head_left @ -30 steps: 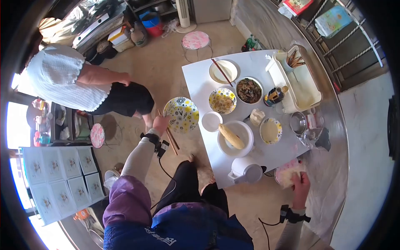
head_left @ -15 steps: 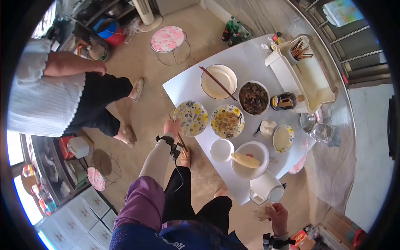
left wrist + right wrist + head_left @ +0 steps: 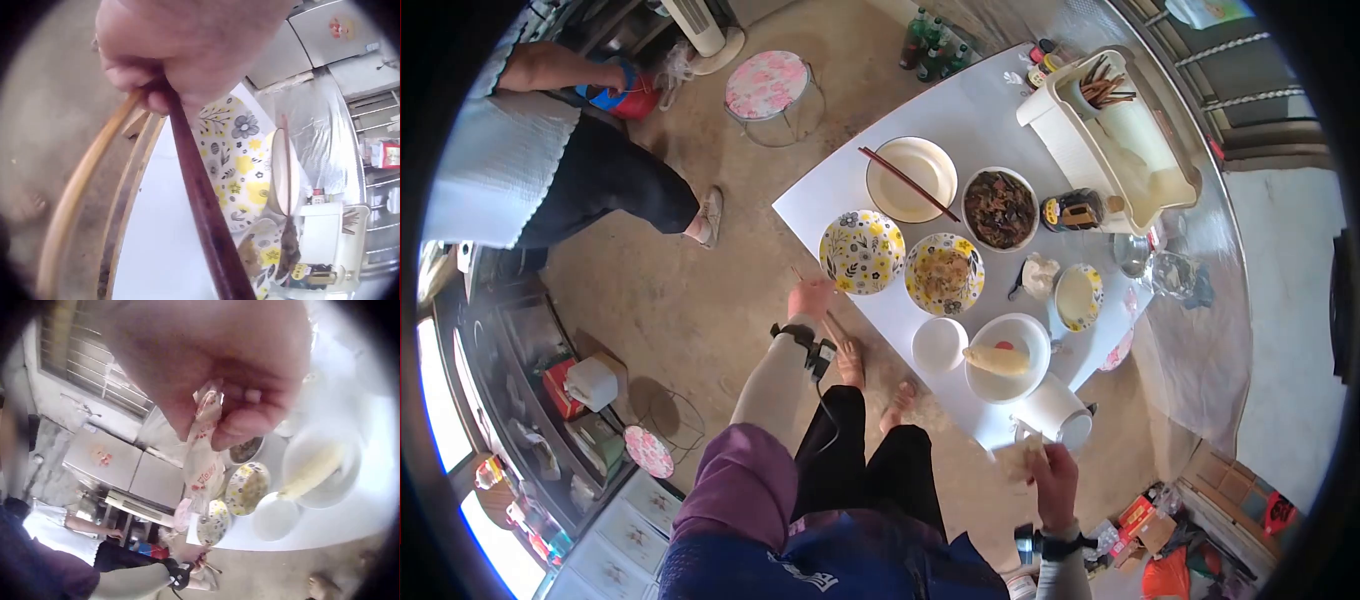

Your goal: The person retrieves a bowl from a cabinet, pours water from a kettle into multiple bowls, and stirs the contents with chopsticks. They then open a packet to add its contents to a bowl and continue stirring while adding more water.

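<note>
My left hand (image 3: pixel 810 298) grips chopsticks, a dark red-brown one (image 3: pixel 203 200) and a light wooden one (image 3: pixel 81 172), pointing down beside the table's left edge. Its fingertips are right at the rim of a plate (image 3: pixel 862 252) with yellow and grey flowers, which overlaps the table's left edge. In my right hand (image 3: pixel 1057 485), finger and thumb pinch a thin clear plastic bag (image 3: pixel 205 456) with red print, near the table's front corner. Close to that bag stands a white jug (image 3: pixel 1055 412). Behind the jug, a white bowl (image 3: pixel 1032 345) holds a long pale-yellow food piece (image 3: pixel 998 360).
The white table (image 3: pixel 820 190) also carries a flowered bowl of food (image 3: pixel 945 275), a bowl of dark food (image 3: pixel 1000 208), a cream bowl (image 3: pixel 910 180) with chopsticks across it, and a cream bin (image 3: pixel 1145 185). Another person (image 3: pixel 530 170) stands at left, near a round stool (image 3: pixel 768 85).
The flowered plate has gone from over the floor to the table's left edge with my left hand. My right hand, holding the bag, has moved left towards the table's front corner.
</note>
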Demonstrator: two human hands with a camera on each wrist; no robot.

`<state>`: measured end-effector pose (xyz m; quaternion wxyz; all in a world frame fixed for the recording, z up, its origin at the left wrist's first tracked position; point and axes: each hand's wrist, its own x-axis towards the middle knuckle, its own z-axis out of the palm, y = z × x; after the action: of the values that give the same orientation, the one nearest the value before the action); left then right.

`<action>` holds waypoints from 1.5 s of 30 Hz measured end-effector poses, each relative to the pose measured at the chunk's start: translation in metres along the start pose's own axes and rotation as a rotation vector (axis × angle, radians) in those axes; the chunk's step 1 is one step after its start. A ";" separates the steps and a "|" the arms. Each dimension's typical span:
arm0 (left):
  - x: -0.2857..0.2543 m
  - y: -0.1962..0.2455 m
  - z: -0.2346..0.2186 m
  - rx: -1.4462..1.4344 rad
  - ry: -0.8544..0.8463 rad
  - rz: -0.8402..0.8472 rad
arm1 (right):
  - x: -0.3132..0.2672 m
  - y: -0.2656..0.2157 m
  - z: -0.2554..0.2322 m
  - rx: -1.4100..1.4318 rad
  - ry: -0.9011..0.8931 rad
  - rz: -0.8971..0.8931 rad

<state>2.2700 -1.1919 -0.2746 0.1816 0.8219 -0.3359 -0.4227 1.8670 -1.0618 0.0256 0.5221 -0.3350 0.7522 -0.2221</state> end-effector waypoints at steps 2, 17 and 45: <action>-0.023 -0.006 -0.015 -0.043 -0.057 0.036 | 0.010 -0.021 0.016 0.014 -0.040 -0.089; -0.332 0.190 -0.141 -0.495 -0.437 0.516 | -0.043 -0.112 0.066 0.273 -0.458 -0.689; -0.457 0.257 -0.189 -0.124 0.058 1.081 | -0.126 -0.178 -0.032 -0.250 -0.073 -1.506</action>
<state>2.1318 -1.0484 0.2460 0.4302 0.5311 -0.6800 -0.2653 1.9147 -1.0904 0.2388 0.2124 -0.8211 0.3224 -0.4204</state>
